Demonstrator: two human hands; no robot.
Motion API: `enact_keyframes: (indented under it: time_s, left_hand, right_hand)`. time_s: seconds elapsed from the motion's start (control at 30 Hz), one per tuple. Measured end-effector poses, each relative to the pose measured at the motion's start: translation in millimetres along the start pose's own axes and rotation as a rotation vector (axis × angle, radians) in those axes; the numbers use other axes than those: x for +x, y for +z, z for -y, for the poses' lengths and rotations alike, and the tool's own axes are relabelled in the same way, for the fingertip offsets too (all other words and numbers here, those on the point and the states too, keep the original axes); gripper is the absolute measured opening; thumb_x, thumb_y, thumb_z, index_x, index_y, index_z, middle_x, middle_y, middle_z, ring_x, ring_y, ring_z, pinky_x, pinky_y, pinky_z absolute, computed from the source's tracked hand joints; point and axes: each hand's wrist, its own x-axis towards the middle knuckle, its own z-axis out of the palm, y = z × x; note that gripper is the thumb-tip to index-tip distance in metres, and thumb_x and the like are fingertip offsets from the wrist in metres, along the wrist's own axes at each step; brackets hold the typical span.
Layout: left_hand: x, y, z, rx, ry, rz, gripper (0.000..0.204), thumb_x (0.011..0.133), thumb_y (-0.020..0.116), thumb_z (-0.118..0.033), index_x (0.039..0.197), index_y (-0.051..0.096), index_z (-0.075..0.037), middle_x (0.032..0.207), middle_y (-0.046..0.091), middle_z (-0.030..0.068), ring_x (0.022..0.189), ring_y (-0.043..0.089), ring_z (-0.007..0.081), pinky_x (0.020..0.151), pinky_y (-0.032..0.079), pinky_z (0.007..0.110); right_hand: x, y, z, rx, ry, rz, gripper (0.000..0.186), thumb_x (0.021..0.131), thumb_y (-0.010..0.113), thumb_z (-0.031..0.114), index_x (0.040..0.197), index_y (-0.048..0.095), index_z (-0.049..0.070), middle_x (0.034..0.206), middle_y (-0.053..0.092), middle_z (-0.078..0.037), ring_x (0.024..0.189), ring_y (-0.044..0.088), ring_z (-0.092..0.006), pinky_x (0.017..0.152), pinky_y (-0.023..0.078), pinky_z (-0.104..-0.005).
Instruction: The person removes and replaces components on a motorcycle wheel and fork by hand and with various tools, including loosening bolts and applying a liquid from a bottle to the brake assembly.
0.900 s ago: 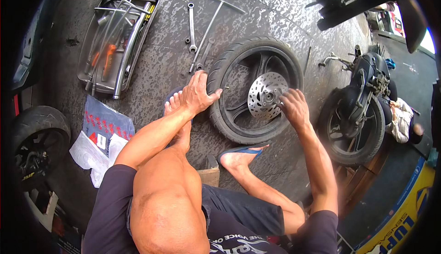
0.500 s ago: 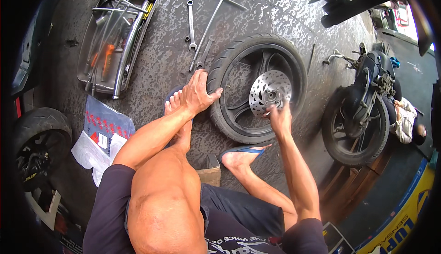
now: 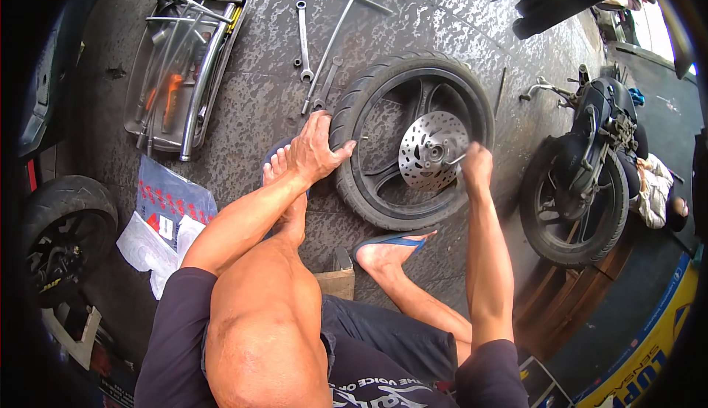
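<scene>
A motorcycle wheel [image 3: 350, 105] with a black tyre and dark spokes lies flat on the floor before me. At its hub sits a silver brake disc [image 3: 417, 146] pierced with small holes. My left hand [image 3: 313, 150] grips the tyre's left edge, its thumb over the sidewall and its fingers at the outer side. Closed in a fist, my right hand [image 3: 478, 168] is over the wheel's right side. From it a thin silver hex key [image 3: 456, 161] reaches toward the disc near the hub; whether its tip sits in a bolt is too small to tell.
Beyond my left hand lie a combination wrench [image 3: 303, 43], another wrench [image 3: 330, 83] and a long T-handle wrench [image 3: 335, 39]. A tool tray [image 3: 240, 46] stands farther left, above a plastic packet [image 3: 173, 194]. On the right is a partly stripped motorcycle [image 3: 597, 135]; another tyre [image 3: 81, 194] is at far left.
My right hand has moved right and slightly up, from the disc's lower edge to the wheel's right side, with the hex key in it. My left hand keeps its place on the tyre.
</scene>
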Motion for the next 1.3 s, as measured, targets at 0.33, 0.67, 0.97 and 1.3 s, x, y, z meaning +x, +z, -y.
enact_keyframes:
  time_s: [0.33, 0.67, 0.97, 1.3]
  left_hand:
    - [-3.9, -2.0, 3.8, 0.001, -0.015, 0.012, 0.069, 0.078, 0.079, -0.040, 0.125, 0.053, 0.002, 0.127, 0.056, 0.0217, 0.113, 0.059, 0.0419, 0.093, 0.051, 0.048]
    - [-0.6, -2.2, 1.8, -0.001, -0.020, 0.010, 0.070, 0.078, 0.077, -0.043, 0.125, 0.053, 0.002, 0.128, 0.056, 0.0212, 0.115, 0.059, 0.0417, 0.094, 0.051, 0.048]
    - [-1.7, -2.4, 4.7, -0.017, -0.010, 0.011, 0.070, 0.078, 0.077, -0.045, 0.125, 0.054, 0.002, 0.127, 0.056, 0.0209, 0.115, 0.059, 0.0413, 0.093, 0.051, 0.048]
    - [-1.2, 0.0, 3.2, -0.001, -0.012, 0.003, 0.070, 0.078, 0.077, -0.044, 0.125, 0.053, 0.003, 0.128, 0.056, 0.0211, 0.114, 0.060, 0.0409, 0.093, 0.052, 0.047]
  right_hand:
    - [-105.1, -5.7, -28.4, -0.352, -0.464, 0.007, 0.037, 0.098, 0.056, 0.016, 0.131, 0.055, 0.000, 0.081, 0.070, -0.024, 0.077, 0.070, -0.0419, 0.071, 0.055, -0.0491]
    - [-53.8, -6.1, 65.9, -0.343, -0.785, 0.038, 0.019, 0.090, 0.069, 0.022, 0.103, 0.067, 0.008, 0.091, 0.070, -0.017, 0.087, 0.067, -0.0373, 0.079, 0.053, -0.0498]
    - [-32.6, -5.6, -0.2, 0.040, 0.066, -0.019, 0.023, 0.088, 0.055, 0.010, 0.102, 0.065, -0.005, 0.096, 0.071, -0.023, 0.091, 0.068, -0.0405, 0.082, 0.054, -0.0434]
    - [-111.7, -1.8, -10.3, -0.222, -0.316, 0.069, 0.056, 0.092, 0.062, 0.015, 0.141, 0.041, -0.001, 0.082, 0.068, -0.032, 0.079, 0.067, -0.0505, 0.076, 0.053, -0.0547]
